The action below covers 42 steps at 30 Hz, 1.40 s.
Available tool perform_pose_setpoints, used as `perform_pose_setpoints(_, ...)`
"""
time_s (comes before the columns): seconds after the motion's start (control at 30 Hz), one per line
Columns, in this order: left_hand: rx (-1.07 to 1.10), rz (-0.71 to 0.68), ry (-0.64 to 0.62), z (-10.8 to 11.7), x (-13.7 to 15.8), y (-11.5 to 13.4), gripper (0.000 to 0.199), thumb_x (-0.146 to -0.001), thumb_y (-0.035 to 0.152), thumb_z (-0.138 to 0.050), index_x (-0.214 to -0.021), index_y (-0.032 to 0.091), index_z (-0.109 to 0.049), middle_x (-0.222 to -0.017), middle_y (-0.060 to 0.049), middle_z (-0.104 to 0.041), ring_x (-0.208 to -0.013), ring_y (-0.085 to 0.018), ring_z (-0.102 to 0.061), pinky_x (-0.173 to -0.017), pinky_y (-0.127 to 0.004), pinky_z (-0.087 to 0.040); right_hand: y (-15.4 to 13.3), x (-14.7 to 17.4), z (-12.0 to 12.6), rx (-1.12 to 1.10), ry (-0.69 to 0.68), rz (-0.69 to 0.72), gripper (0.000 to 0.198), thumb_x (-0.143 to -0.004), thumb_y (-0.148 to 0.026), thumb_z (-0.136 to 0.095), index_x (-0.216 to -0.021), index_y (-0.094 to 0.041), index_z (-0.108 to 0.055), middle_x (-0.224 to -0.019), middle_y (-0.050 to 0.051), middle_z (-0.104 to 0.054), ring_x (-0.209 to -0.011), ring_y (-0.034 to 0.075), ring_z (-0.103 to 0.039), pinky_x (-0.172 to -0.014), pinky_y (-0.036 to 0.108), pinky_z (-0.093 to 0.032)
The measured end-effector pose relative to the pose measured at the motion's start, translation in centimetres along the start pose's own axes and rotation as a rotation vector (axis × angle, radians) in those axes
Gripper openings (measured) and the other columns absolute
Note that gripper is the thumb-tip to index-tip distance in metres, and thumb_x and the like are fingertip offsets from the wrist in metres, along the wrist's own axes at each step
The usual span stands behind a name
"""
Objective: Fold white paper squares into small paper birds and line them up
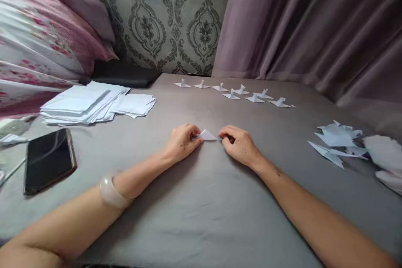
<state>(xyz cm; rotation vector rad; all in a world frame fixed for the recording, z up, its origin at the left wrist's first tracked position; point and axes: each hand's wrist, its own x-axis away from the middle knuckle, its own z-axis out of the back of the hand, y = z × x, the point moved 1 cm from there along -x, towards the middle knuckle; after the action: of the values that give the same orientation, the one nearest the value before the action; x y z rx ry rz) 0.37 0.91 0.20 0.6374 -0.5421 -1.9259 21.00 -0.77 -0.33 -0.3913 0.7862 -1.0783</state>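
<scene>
Between my two hands, over the middle of the grey cloth-covered table (201, 201), is a small folded white paper (207, 135) with a pointed top. Fingers and thumb of my left hand (185, 142) pinch its left end. At the opposite end, my right hand (238, 143) is closed with thumb and fingertips on the paper's right corner. The fingertips partly hide both ends of the paper. A pale bangle (111, 192) circles my left forearm.
Several folded paper birds (230, 94) stand in rows at the back. Stacked white paper sheets (78, 102) and smaller sheets (135, 104) lie at left, near a phone (50, 161). Folded paper pieces (337, 138) are heaped at right, by a curtain (298, 25).
</scene>
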Motion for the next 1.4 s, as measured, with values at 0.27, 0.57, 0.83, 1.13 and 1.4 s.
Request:
perform_pose_setpoints(0.27, 0.002, -0.238, 0.205, -0.1, 0.4, 0.6, 0.01, -0.084, 0.016, -0.055, -0.085, 0.022, -0.062, -0.116, -0.005, -0.063, -0.102, -0.019, -0.06, -0.088, -0.034, -0.044, -1.0, -0.6, 0.6, -0.505, 0.002, -0.393, 0.024, -0.081, -0.039, -0.058, -0.091, -0.018, -0.065, -0.091, 0.007, -0.07, -0.078, 0.016, -0.065, -0.067, 0.028, -0.05)
perform_pose_setpoints(0.57, 0.072, -0.289, 0.186, -0.1, 0.5, 0.9, 0.017, -0.082, 0.011, -0.051, -0.089, 0.021, -0.062, -0.101, -0.003, -0.069, -0.094, -0.017, -0.063, -0.086, -0.031, -0.042, -1.6, -0.5, 0.4, -0.619, -0.173, -0.466, 0.032, -0.076, -0.046, -0.066, -0.086, -0.016, -0.073, -0.071, 0.003, -0.069, -0.058, 0.011, -0.059, -0.056, 0.024, -0.045)
perform_pose_setpoints(0.83, 0.668, 0.093, 0.045, 0.0, 0.2, 1.6, 0.014, -0.079, 0.028, -0.062, -0.083, 0.016, -0.068, -0.085, -0.005, -0.07, -0.081, -0.018, -0.062, -0.075, -0.027, -0.046, -1.7, -0.3, 0.0, -0.536, -0.056, -0.43, 0.03, -0.073, -0.047, -0.069, -0.075, -0.017, -0.073, -0.064, 0.001, -0.067, -0.057, 0.011, -0.055, -0.057, 0.025, -0.04)
perform_pose_setpoints(1.13, 1.135, 0.233, 0.006, -0.8, -0.2, 0.7, 0.026, -0.068, 0.025, -0.079, -0.089, 0.016, -0.067, -0.081, -0.001, -0.068, -0.074, -0.011, -0.061, -0.072, -0.024, -0.047, -1.1, -0.5, 0.1, -0.733, -0.026, -0.519, 0.04, -0.063, -0.057, -0.076, -0.06, -0.019, -0.062, -0.058, -0.001, -0.059, -0.056, 0.01, -0.049, -0.057, 0.026, -0.037)
perform_pose_setpoints(1.4, 1.396, 0.295, -0.035, -0.2, -0.4, 1.0, 0.019, -0.071, 0.022, -0.077, -0.084, 0.019, -0.064, -0.103, -0.004, -0.068, -0.096, -0.018, -0.063, -0.087, -0.035, -0.05, -0.9, -0.6, 0.6, -1.017, -0.114, -0.618, 0.037, -0.066, -0.053, -0.077, -0.072, -0.017, -0.069, -0.066, 0.0, -0.058, -0.057, 0.007, -0.048, -0.052, 0.022, -0.037)
